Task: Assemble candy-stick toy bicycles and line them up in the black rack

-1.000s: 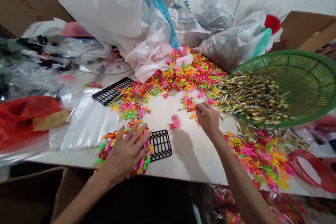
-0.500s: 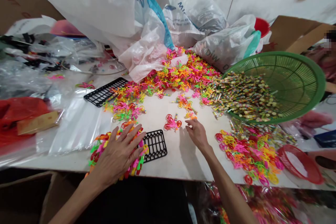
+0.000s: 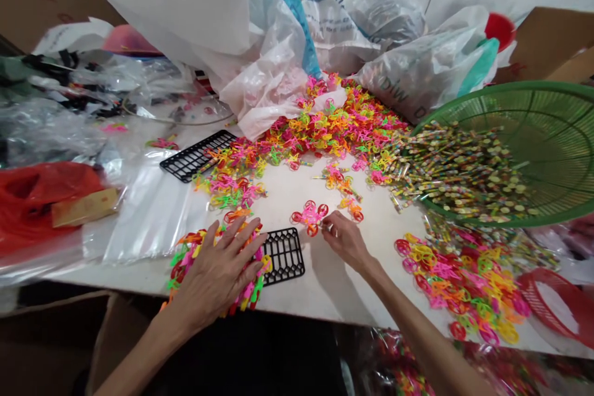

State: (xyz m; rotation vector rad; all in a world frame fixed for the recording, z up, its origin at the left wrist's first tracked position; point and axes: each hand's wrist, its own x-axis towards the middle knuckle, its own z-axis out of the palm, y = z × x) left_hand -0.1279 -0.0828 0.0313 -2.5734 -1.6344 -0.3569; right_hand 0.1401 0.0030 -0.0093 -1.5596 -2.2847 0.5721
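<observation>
My left hand (image 3: 213,278) lies flat with spread fingers on a heap of bright plastic loop pieces (image 3: 185,266) in pink, orange, green and red. Its fingertips reach the black plastic grid (image 3: 284,255) beside the heap. My right hand (image 3: 346,241) pinches a small thin stick (image 3: 327,227) at its fingertips. The stick touches or nearly touches a cluster of pink and red loops (image 3: 310,216) on the white table (image 3: 297,284). Small orange and pink loops (image 3: 351,209) lie just beyond my right hand.
A long spread of coloured loops (image 3: 325,127) runs below the plastic bags (image 3: 362,18). A tilted green basket (image 3: 533,154) sits on many striped sticks (image 3: 455,173). Another black grid (image 3: 197,156), a clear plastic sheet (image 3: 148,216) and a red basket (image 3: 552,303) lie around.
My right hand has moved left from the scattered loops to the pink and red cluster. My left hand stays on the heap. The whole view has shifted slightly as my head moves.
</observation>
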